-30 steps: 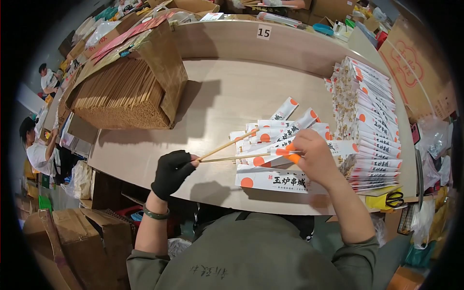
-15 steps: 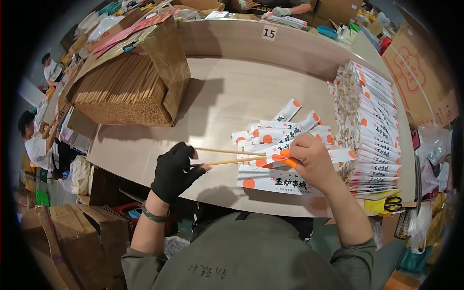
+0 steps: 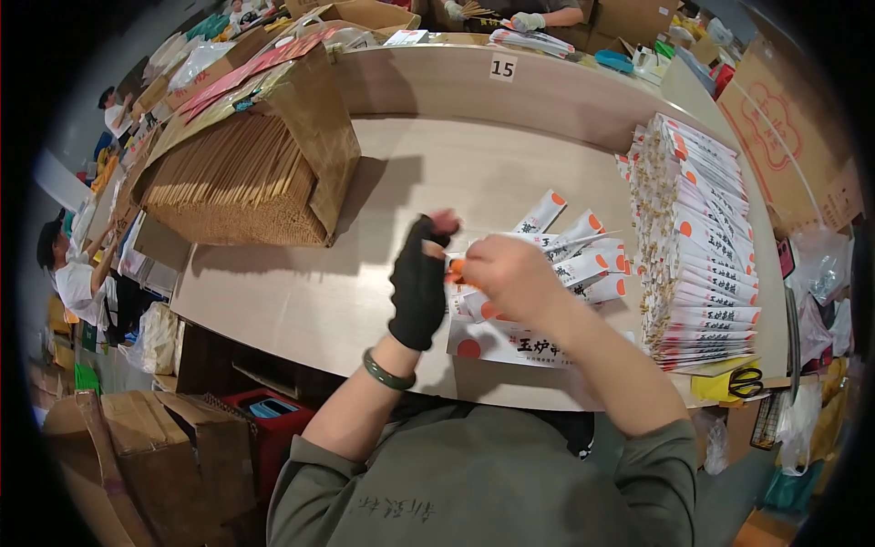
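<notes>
My left hand (image 3: 419,283), in a black fingerless glove, is raised with its fingers curled against the fingertips of my right hand (image 3: 519,273). What the left fingers grip is hidden. Orange covers sit on the pinching fingers of my right hand, which hold a white paper chopstick sleeve, mostly hidden by the hands. Beneath and beyond them lies a loose pile of filled chopstick sleeves (image 3: 540,212) with orange dots. Under the pile, a flat white paper stack (image 3: 492,346) shows near the table's front edge.
A cardboard box (image 3: 330,137) packed with bare chopsticks (image 3: 232,178) lies at the table's left. Filled sleeves form a tall stack (image 3: 715,246) on the right, near black-handled scissors (image 3: 746,383). A low partition (image 3: 419,80) closes the back; a gloved co-worker (image 3: 529,20) is beyond it.
My left hand has moved right and up to meet my right hand, which has shifted left. The two chopsticks that stretched between them into the sleeve are out of sight.
</notes>
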{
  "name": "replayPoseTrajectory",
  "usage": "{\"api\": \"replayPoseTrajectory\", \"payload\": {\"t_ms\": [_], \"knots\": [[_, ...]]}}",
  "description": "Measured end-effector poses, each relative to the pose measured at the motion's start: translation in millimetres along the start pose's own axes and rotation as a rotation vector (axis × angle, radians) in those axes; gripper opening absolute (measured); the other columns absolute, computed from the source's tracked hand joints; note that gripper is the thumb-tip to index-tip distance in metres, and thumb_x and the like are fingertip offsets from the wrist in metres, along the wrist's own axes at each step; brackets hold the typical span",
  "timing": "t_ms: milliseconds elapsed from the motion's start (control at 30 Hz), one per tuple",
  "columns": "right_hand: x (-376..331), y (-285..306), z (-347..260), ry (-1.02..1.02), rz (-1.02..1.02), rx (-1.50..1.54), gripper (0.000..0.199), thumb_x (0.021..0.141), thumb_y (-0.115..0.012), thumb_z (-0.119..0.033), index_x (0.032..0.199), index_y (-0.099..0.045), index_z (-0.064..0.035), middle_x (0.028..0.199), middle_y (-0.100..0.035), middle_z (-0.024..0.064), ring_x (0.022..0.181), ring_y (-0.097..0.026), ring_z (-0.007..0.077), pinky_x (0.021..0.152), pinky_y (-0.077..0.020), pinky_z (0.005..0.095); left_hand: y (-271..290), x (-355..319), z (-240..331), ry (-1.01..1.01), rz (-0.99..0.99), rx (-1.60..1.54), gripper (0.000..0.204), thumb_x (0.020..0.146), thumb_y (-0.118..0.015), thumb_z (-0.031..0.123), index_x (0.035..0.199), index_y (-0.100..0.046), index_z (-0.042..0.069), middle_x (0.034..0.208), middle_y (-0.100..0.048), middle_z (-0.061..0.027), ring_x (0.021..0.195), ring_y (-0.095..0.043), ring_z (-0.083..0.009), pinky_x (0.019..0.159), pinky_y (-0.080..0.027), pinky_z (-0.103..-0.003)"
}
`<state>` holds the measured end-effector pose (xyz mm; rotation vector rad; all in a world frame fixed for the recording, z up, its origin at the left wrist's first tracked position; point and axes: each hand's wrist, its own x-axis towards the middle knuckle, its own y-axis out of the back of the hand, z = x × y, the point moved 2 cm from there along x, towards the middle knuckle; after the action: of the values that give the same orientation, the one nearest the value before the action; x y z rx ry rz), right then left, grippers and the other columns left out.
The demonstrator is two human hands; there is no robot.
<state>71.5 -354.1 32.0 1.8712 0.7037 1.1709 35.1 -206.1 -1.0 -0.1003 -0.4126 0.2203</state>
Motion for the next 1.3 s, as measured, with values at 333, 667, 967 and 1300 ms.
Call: {"api": "replayPoseTrajectory", "payload": {"t_ms": [333,667,967,1300], "knots": [[-76,-10,118,-0.065,-0.608,-0.281,0.109,0.044,-0.092,-0.038,0.133,-0.042,-0.0003,0.134,-0.041,0.0217,0.124,-0.039,0.0386,0.108,-0.0341,0.0431,108,-54,-59,0.498,-0.141,0.684,0.030,0.088,-0.065,0.018,0.112,-0.059,0.000,0.102,-0.065,-0.0108,0.094,-0.065,-0.0179,0.081,-0.051,-0.030],[10,-22,230,-0.531,-0.477,-0.245,0.112,0.056,-0.087,-0.036,0.149,-0.026,-0.0185,0.147,-0.031,0.0199,0.136,-0.030,0.0367,0.109,-0.0333,0.0453,158,49,56,-0.174,0.161,1.048,0.014,0.087,-0.063,0.009,0.098,-0.065,0.000,0.092,-0.063,-0.0076,0.076,-0.061,-0.0144,0.068,-0.049,-0.026],[-5,-12,246,-0.595,-0.493,-0.372,0.116,0.053,-0.087,-0.041,0.146,-0.025,-0.0078,0.135,-0.045,0.0228,0.126,-0.043,0.0377,0.105,-0.0347,0.0502,250,147,105,0.371,0.192,1.765,0.057,0.080,-0.066,0.050,0.118,-0.058,0.009,0.114,-0.058,-0.0202,0.103,-0.059,-0.0374,0.088,-0.049,-0.044],[115,-9,-52,0.770,0.076,-0.164,0.033,0.084,-0.052,-0.012,0.117,-0.056,-0.0063,0.114,-0.055,0.0069,0.109,-0.052,0.0224,0.093,-0.0465,0.0336,270,219,43,0.845,-0.225,1.848,0.079,0.071,-0.059,0.072,0.127,-0.060,0.017,0.134,-0.055,-0.0094,0.125,-0.051,-0.0259,0.102,-0.042,-0.039]]}}
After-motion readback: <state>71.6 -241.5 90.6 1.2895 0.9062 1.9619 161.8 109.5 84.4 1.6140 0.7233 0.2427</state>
